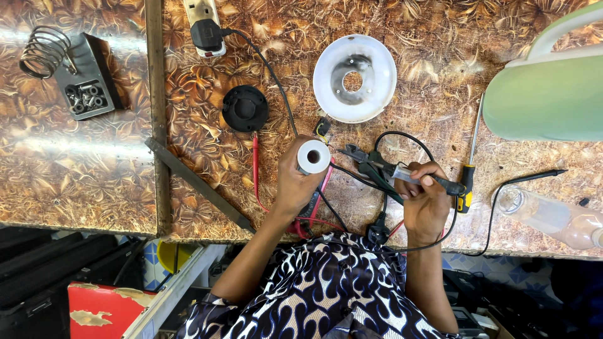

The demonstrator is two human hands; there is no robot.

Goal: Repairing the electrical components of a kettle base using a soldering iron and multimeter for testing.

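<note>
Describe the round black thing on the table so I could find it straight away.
Start at the large white round dish with a hole in its middle on the brown leaf-patterned table. Just to its left lies the black round disc with a raised centre, below the black plug in the white socket. It is the only flat, all-black circle there.

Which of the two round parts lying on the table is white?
The white one is the dish-shaped cover with a hole in its middle, at the top centre. The other, the smaller disc to its left, is black.
</note>
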